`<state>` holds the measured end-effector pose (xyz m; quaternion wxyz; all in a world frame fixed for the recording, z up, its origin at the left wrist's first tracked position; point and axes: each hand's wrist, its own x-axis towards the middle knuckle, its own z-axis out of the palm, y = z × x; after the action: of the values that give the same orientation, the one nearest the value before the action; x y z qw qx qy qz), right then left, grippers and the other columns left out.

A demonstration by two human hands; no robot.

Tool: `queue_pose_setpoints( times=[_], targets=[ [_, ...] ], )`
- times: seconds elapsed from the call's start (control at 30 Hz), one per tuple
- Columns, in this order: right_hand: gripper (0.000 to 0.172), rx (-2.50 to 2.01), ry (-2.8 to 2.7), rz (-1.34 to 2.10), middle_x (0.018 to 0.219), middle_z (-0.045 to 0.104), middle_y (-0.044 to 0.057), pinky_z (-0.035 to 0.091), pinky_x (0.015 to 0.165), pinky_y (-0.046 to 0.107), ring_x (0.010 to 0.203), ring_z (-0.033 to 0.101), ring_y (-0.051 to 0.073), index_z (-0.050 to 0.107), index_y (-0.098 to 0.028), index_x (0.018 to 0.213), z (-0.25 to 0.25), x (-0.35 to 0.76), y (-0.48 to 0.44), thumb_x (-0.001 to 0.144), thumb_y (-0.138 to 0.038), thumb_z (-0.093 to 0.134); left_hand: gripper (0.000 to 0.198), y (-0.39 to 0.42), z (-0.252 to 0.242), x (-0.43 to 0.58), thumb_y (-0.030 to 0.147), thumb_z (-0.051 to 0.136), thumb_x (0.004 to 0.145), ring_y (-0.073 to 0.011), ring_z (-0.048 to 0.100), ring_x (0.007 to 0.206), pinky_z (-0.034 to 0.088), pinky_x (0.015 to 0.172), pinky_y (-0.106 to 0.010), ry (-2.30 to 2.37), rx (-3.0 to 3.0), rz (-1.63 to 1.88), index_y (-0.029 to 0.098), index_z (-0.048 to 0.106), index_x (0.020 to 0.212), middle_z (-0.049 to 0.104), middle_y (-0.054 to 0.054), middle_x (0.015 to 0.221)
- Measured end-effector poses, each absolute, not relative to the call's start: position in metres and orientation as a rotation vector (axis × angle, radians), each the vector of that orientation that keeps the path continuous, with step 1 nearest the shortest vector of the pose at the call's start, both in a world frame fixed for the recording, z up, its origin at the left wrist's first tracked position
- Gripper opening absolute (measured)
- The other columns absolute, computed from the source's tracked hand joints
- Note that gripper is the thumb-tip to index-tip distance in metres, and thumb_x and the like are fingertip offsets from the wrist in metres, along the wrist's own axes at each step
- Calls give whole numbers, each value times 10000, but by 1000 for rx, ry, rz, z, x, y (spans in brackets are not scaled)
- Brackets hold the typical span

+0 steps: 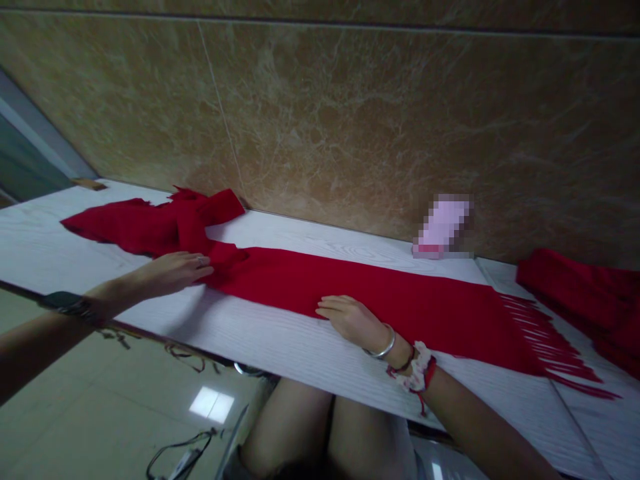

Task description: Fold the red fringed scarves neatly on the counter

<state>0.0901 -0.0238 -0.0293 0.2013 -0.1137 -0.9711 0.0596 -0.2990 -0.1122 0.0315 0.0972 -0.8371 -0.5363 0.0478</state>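
Note:
A long red scarf (380,297) with a fringed right end lies stretched along a white table (280,340); its left part is bunched and folded over. My left hand (175,270) reaches out with fingers extended, its fingertips touching the scarf near the bunched part. My right hand (350,317) rests flat, palm down, on the scarf's near edge at mid-length, fingers stretched toward the left. That wrist wears a silver bangle and red-and-white bands; the left wrist wears a dark watch.
A second red cloth (585,300) lies at the table's right end. A blurred pink object (443,227) stands against the brown marble wall (350,120). My knees show under the table edge; cables lie on the tiled floor (100,413).

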Motion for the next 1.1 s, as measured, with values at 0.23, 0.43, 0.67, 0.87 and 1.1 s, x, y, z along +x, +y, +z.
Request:
queue_pose_setpoints(
  times=[0.23, 0.43, 0.67, 0.87, 1.1],
  targets=[
    [318, -326, -2750, 223, 1137, 608, 70, 410, 951, 325, 1097, 511, 141, 618, -177, 1050, -31, 91, -23, 807, -79, 438, 311, -98, 37, -234, 305, 439, 821, -206, 499, 1033, 379, 894, -334, -1385, -2667, 170, 191, 551, 1088, 578, -78, 1104],
    [341, -440, -2879, 243, 1286, 493, 61, 250, 1034, 481, 1239, 362, 194, 549, -234, 1161, -25, 94, -27, 863, -153, 404, 394, -28, 24, -218, 304, 273, 894, -193, 482, 1087, 352, 934, -321, -1728, -2456, 75, 121, 517, 1142, 523, -130, 1189],
    [387, -509, -3009, 249, 1397, 341, 53, 183, 1011, 569, 1297, 242, 242, 399, -306, 1286, -16, 97, -30, 906, -295, 331, 513, -4, 11, -246, 417, 340, 864, -256, 416, 1174, 346, 917, -360, -1986, -2466, 458, 117, 398, 1276, 453, -178, 1278],
    [344, -484, -2930, 158, 1311, 464, 57, 235, 1011, 530, 1256, 331, 217, 490, -274, 1217, -25, 96, -27, 897, -256, 364, 573, 23, 28, -207, 449, 429, 821, -200, 440, 1141, 330, 926, -288, -1855, -2765, 249, 124, 362, 1288, 443, -143, 1299],
    [315, -385, -2907, 87, 1241, 535, 69, 325, 1013, 373, 1205, 410, 175, 552, -192, 1152, -28, 96, -25, 873, -182, 408, 303, 62, 18, -143, 201, 660, 657, -188, 502, 1015, 373, 864, -243, -1558, -2978, 173, 126, 592, 943, 566, -108, 1111]
  ],
)
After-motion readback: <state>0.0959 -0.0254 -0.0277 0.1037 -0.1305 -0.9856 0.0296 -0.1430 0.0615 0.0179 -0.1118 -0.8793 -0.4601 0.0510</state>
